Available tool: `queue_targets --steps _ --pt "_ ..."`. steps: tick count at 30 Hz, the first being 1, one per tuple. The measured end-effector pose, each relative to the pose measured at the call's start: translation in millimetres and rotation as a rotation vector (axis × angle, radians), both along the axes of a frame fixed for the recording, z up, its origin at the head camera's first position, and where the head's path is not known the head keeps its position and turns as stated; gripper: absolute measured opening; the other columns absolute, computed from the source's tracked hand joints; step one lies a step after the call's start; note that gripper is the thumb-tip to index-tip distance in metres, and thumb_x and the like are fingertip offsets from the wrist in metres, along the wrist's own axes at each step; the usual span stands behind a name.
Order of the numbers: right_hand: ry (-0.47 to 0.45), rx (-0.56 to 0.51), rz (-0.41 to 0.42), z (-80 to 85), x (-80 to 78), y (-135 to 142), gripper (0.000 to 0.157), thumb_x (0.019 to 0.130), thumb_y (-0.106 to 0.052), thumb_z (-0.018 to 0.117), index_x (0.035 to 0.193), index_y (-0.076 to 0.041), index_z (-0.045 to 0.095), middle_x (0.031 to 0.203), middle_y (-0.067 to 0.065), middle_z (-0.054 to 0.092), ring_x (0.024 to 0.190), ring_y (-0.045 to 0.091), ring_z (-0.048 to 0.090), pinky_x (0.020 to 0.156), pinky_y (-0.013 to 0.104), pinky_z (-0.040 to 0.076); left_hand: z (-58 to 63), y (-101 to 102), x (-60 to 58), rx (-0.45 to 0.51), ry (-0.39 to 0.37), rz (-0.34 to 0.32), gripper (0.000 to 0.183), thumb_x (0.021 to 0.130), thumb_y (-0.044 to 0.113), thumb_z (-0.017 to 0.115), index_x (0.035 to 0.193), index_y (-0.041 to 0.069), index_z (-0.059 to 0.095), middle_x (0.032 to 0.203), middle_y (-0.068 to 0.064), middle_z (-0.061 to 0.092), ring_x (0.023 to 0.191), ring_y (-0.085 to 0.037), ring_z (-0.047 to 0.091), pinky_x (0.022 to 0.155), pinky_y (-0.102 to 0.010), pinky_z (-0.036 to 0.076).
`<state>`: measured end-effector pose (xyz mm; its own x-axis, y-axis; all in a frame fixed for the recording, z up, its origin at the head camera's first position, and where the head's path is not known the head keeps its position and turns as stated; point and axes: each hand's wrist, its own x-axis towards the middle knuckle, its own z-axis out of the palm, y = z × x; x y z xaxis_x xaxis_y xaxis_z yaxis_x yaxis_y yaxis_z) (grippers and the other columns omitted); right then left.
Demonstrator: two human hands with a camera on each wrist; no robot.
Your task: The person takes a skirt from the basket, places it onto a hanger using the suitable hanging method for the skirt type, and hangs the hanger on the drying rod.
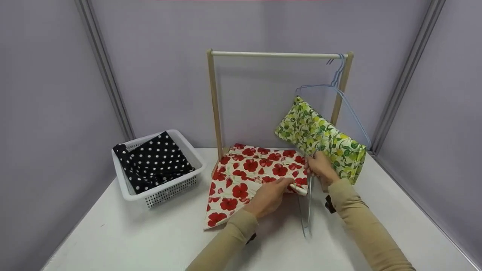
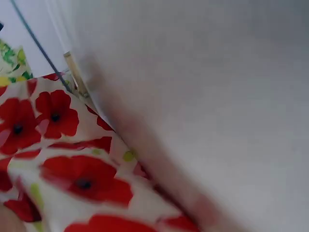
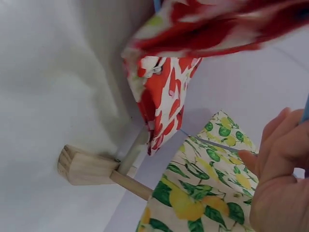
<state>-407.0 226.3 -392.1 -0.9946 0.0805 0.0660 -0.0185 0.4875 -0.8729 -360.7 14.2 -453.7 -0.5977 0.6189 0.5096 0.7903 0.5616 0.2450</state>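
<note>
White cloth with red flowers (image 1: pixel 250 165) spreads above the table between the rack posts, its near left corner reaching down to the tabletop. My left hand (image 1: pixel 269 196) pinches its near right edge, where the fabric bunches at the fingertips. My right hand (image 1: pixel 321 168), with fingers curled, grips a thin wire hanger (image 1: pixel 309 205) beside the cloth's right edge. Part of that hanger shows below the cloth; the rest is hidden behind it. In the right wrist view, a bit of blue wire (image 3: pixel 306 112) passes through the right hand's fingers.
A wooden rack with a white rail (image 1: pixel 278 55) stands at the back. Lemon-print cloth (image 1: pixel 320 131) hangs from blue hangers (image 1: pixel 340 92) at its right end, just behind my right hand. Left of the rack, a white basket (image 1: pixel 201 165) contains black polka-dot cloth (image 1: pixel 160 162).
</note>
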Motion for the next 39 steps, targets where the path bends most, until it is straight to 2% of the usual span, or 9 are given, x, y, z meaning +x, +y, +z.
queue_targets --steps 6,11,16,23,25,28,32,36,39 --pt "-0.032 -0.053 -0.015 -0.3 0.6 -4 0.023 0.097 -0.015 0.035 0.098 0.004 0.049 0.082 0.021 0.061 0.048 0.011 0.052 0.044 0.028 0.044 -4.9 3 10.1 -0.312 -0.035 -0.103 0.033 0.096 0.022 0.044 0.126 0.034 0.052 0.134 0.000 0.046 0.113 -0.015 0.051 0.088 -0.029 0.044" --pt "-0.057 -0.064 -0.010 -0.1 0.1 -7 0.021 0.097 -0.015 0.036 0.099 0.002 0.047 0.080 0.019 0.060 0.048 0.012 0.052 0.045 0.028 0.044 -8.1 5 20.5 -0.539 -0.063 -0.035 0.038 0.094 0.022 0.050 0.126 0.043 0.050 0.138 0.001 0.039 0.125 -0.017 0.039 0.088 -0.034 0.045" --pt "-0.065 -0.025 0.022 -1.8 1.3 -12 0.023 0.098 -0.016 0.033 0.100 0.004 0.045 0.077 0.018 0.060 0.046 0.012 0.051 0.042 0.027 0.042 -8.1 8 27.3 -0.625 -0.055 0.016 0.037 0.095 0.026 0.047 0.126 0.045 0.047 0.140 0.001 0.035 0.123 -0.024 0.040 0.083 -0.036 0.047" --pt "-0.015 -0.024 0.029 -9.7 6.9 -23 0.023 0.098 -0.018 0.033 0.102 0.003 0.042 0.076 0.016 0.062 0.049 0.018 0.057 0.044 0.034 0.047 -5.3 13 35.3 -0.640 -0.094 -0.032 0.041 0.096 0.028 0.042 0.133 0.047 0.038 0.146 0.001 0.027 0.127 -0.025 0.036 0.087 -0.039 0.045" --pt "-0.006 -0.060 0.032 -12.1 7.7 -26 0.023 0.099 -0.018 0.034 0.103 0.003 0.043 0.080 0.020 0.062 0.052 0.020 0.060 0.044 0.035 0.048 -2.7 14 36.4 -0.653 -0.197 -0.079 0.043 0.094 0.029 0.047 0.132 0.047 0.038 0.146 0.006 0.026 0.127 -0.018 0.035 0.090 -0.035 0.043" --pt "-0.013 -0.124 0.060 -14.6 6.9 -29 0.024 0.099 -0.020 0.035 0.105 0.002 0.043 0.087 0.024 0.061 0.058 0.024 0.062 0.047 0.036 0.049 2.9 14 34.0 -0.651 -0.476 -0.115 0.050 0.087 0.035 0.058 0.133 0.041 0.040 0.144 0.013 0.027 0.127 -0.009 0.032 0.097 -0.032 0.035" --pt "-0.029 -0.190 0.114 -15.9 4.4 -29 0.025 0.097 -0.018 0.039 0.103 0.004 0.049 0.090 0.025 0.060 0.064 0.026 0.063 0.053 0.040 0.051 9.3 14 25.3 -0.550 -0.748 -0.083 0.049 0.081 0.052 0.058 0.123 0.029 0.052 0.118 0.015 0.051 0.104 -0.006 0.049 0.086 -0.031 0.041" --pt "-0.042 -0.223 0.177 -17.2 2.9 -25 0.027 0.096 -0.017 0.044 0.112 0.005 0.049 0.098 0.026 0.057 0.076 0.029 0.062 0.063 0.045 0.051 10.5 18 20.5 -0.389 -0.765 -0.004 0.044 0.083 0.059 0.050 0.107 0.023 0.059 0.088 0.006 0.058 0.077 -0.011 0.055 0.069 -0.031 0.046" --pt "-0.040 -0.229 0.228 -20.6 3.2 -21 0.038 0.096 -0.023 0.045 0.125 0.002 0.042 0.105 0.026 0.053 0.088 0.035 0.058 0.069 0.048 0.050 10.5 22 20.9 -0.272 -0.738 0.081 0.051 0.082 0.055 0.055 0.120 0.020 0.053 0.102 0.003 0.060 0.091 -0.013 0.057 0.077 -0.033 0.046"
